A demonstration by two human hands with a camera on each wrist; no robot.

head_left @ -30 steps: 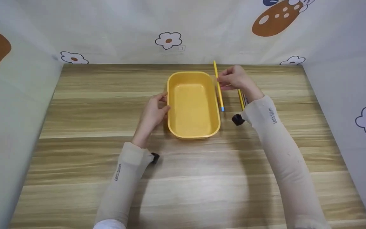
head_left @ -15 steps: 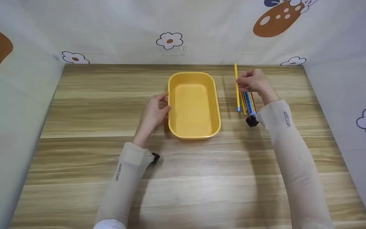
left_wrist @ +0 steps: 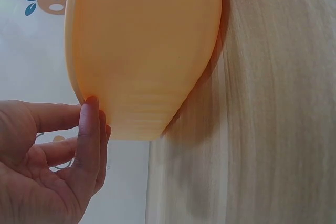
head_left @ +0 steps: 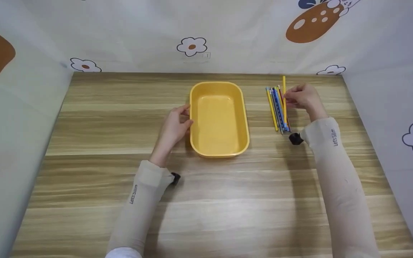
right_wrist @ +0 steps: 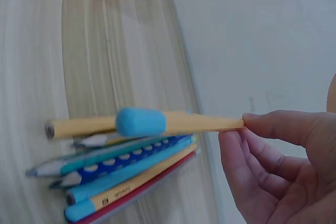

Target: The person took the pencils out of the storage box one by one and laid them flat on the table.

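My right hand [head_left: 305, 98] pinches a yellow pencil [head_left: 284, 84] between thumb and fingers, above the right part of a row of pencils. In the right wrist view, the blue end [right_wrist: 140, 122] of the held pencil points toward the camera. Beneath it lie several pencils [head_left: 273, 107] in yellow, light blue, dark blue with white dots, and red. My left hand [head_left: 174, 123] touches the left side of a yellow plastic bin [head_left: 219, 154], its fingertips [left_wrist: 90, 103] against the outer wall near the rim. Nothing lies inside the bin.
The wood-grain table [head_left: 120, 136] carries the bin at its middle and the pencils to the bin's right. A pale curtain [head_left: 138, 36] with flowers and strawberries encloses the back and both sides. Both forearms wear beige sleeves [head_left: 339, 179] with a small black camera at each wrist.
My right hand has carried the yellow pencil rightward from beside the bin to over the other pencils, uncovering them. My left hand and the bin have stayed put.
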